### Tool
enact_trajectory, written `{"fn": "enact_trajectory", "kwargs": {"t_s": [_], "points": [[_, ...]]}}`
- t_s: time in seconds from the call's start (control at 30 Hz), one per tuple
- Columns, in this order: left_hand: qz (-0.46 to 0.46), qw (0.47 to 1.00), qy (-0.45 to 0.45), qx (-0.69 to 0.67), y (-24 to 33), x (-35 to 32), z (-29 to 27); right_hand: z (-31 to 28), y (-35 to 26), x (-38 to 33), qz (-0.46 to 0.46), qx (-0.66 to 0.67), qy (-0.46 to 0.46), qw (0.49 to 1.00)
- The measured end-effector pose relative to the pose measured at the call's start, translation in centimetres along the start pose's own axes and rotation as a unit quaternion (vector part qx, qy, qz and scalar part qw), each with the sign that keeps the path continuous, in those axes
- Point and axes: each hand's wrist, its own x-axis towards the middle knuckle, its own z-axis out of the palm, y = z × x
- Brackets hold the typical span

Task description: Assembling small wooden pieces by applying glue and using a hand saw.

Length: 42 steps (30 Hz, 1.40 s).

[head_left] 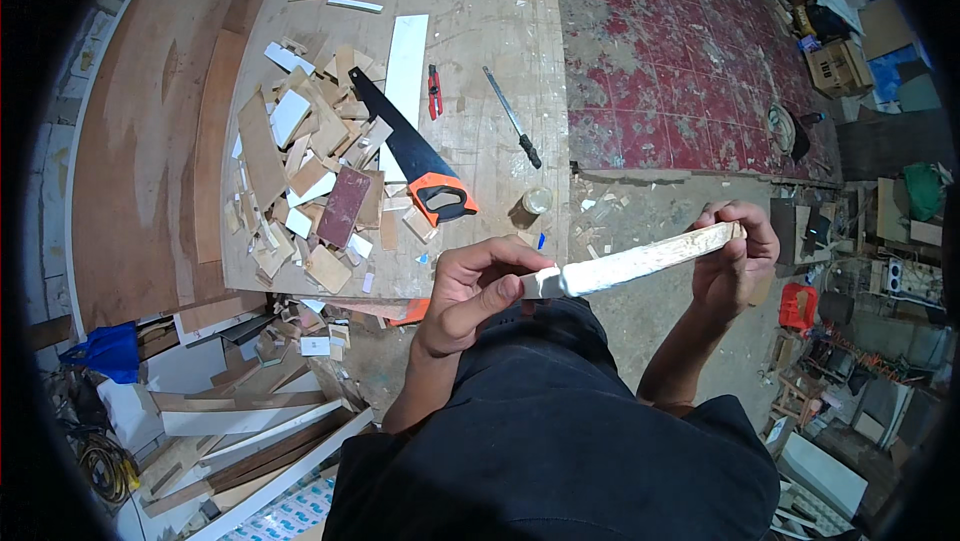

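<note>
In front of my body I hold a narrow strip of wood (650,259), pale and brightly lit, slanting up to the right. Its left end is pinched between the thumb and fingers of my left hand (480,291). My right hand (738,246) grips the other end, thumb below and fingers curled over it. The strip's right part shows a rough, splintery face. Beyond my left hand, on the workbench (490,1), lie a handsaw (410,156) with an orange and black handle, a small clear jar (537,201), a red cutter (434,91) and a thin metal rod tool with a black handle (513,119).
A heap of wood offcuts (310,161) covers the bench's left side, beside a long white board (407,61). Long boards (240,431) and a blue bag (105,351) lie at lower left. A worn red tiled surface (680,61) lies beyond, with clutter along the right wall.
</note>
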Motion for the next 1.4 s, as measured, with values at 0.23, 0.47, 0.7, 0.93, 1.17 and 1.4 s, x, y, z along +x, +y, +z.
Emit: {"fn": "enact_trajectory", "kwargs": {"t_s": [0.23,0.47,0.7,0.93,1.17,1.4], "points": [[0.014,1.000,0.002,-0.023,0.0,-0.2,0.2,-0.6,0.0,-0.3,0.017,-0.017,-0.024,0.999],[0.035,0.999,0.025,0.015,-0.5,-0.3,0.2,-1.0,-0.2,-0.4,-0.012,-0.012,0.015,1.000],[0.081,0.996,-0.002,0.023,-0.9,-0.1,0.0,0.5,-0.1,-0.6,-0.008,-0.021,-0.016,1.000],[0.042,0.997,0.058,0.018,-0.4,-0.4,0.8,-1.0,-0.2,-0.4,-0.033,-0.023,0.007,0.999],[0.097,0.995,0.001,0.018,-0.7,0.1,0.3,0.3,-0.2,-0.3,-0.030,-0.027,0.007,0.999],[0.163,0.982,0.039,0.083,-0.7,0.3,0.9,1.3,0.0,-0.8,-0.005,-0.031,-0.016,0.999]]}}
